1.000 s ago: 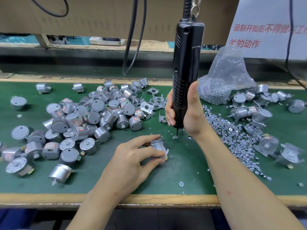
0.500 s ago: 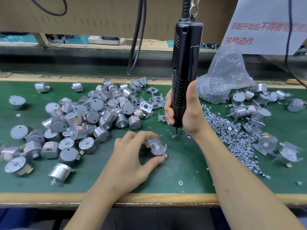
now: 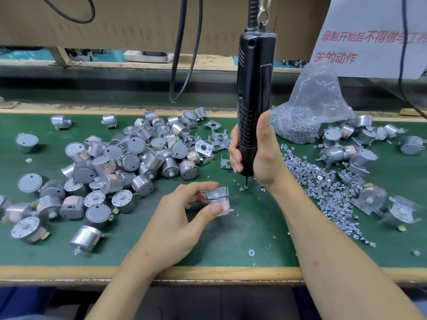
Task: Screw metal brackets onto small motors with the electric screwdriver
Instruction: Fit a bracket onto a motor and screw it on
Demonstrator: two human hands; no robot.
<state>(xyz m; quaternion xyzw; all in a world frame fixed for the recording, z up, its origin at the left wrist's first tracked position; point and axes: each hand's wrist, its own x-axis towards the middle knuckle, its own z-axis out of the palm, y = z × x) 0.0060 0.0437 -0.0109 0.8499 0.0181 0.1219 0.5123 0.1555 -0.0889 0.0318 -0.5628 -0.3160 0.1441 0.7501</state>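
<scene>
Head view: the fingers (image 3: pixel 215 207) of the left hand (image 3: pixel 172 224) are clamping round a small motor (image 3: pixel 223 203). The thumb is pressing its near side and the fingertips are steadying the metal bracket (image 3: pixel 217 192) lying flat on top, its long side running left to right. The motor is resting on the green tabletop (image 3: pixel 245 229).

Just beyond and to the right of that motor, the right hand (image 3: pixel 264 158) is gripping the electric screwdriver (image 3: pixel 253 100) with fingers wrapped tight and the tool's long axis upright. Its bit (image 3: pixel 246 182) is pointing down at a loose screw (image 3: pixel 244 187), apart from the bracket. Further right of the motor, spilled screws (image 3: pixel 323 183) are lying in a band.

The coming move is probably turning on a short shift of the bit leftward and nearer, onto the bracket. Which hole is waiting I cannot tell.
</scene>
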